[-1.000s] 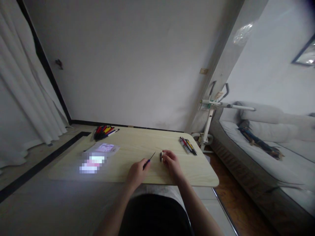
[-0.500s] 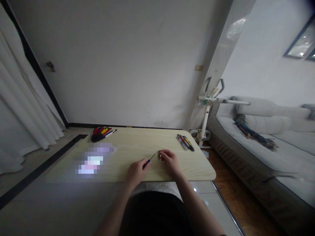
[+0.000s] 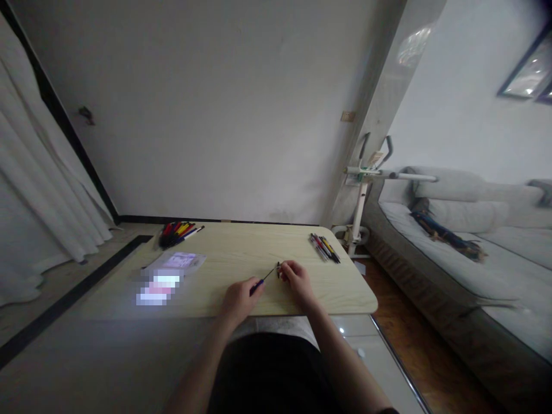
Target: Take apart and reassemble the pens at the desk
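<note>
My left hand [image 3: 240, 299] is closed around a dark blue pen [image 3: 256, 287]. A thin dark rod, which looks like its refill, sticks out of it up and to the right. In a pinch, the fingers of my right hand [image 3: 295, 279] hold a small dark piece [image 3: 278, 269], perhaps a pen part; it is too small to make out. The rod's tip is right beside this piece, and whether they touch cannot be seen. Both hands are over the front middle of the pale wooden table [image 3: 241, 247].
Several pens [image 3: 324, 248] lie in a row at the table's back right. A heap of coloured pens [image 3: 176, 233] is at the back left. In front of it are a clear plastic sheet or bag [image 3: 194, 263] and a blurred lit screen [image 3: 158, 289]. A sofa [image 3: 431, 253] stands at right.
The rod's tip has come closer to the small piece in my right hand, narrowing the gap. My grips look the same, and the view has tilted slightly.
</note>
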The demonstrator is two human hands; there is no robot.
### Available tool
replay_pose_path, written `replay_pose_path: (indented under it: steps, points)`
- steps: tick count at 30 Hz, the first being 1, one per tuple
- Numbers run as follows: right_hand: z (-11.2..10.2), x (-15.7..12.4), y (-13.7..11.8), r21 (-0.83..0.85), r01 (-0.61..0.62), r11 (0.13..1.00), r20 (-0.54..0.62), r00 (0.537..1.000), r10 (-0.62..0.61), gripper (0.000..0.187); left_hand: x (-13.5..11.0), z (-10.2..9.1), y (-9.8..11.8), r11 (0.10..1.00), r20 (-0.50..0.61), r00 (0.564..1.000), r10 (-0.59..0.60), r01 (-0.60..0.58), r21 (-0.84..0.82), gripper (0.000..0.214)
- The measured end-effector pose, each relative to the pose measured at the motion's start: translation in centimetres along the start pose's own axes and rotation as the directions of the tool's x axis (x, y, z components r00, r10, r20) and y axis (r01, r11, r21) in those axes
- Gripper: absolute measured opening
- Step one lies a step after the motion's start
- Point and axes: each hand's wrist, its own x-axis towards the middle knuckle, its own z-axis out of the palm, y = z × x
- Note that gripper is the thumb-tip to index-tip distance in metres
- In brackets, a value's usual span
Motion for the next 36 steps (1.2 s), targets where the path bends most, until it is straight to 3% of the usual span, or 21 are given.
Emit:
replay_pose_path:
  steps: [17, 27, 36]
  points:
    - [0.0, 0.1, 0.01, -0.022, -0.014, 1.0, -0.009, 1.0, 0.014, 0.025, -0.02, -0.36, 0.63, 0.998, 0.018, 0.998, -0.053, 0.053, -0.028, 0.027]
    - [-0.01, -0.03, -0.26, -0.017, -0.01, 1.0, 0.007, 1.0, 0.01, 0.022, -0.02, 0.01, 0.01, 1.0, -0.003, 1.0, 0.027, -0.027, -0.01, 0.03]
    - [-0.02, 0.07, 0.06, -0.024, -0.013, 1.0, -0.006, 1.0, 0.013, 0.021, -0.06, -0.05, 0.2, 1.0, 0.014, 1.0, -0.005, 0.006, -0.015, 0.03]
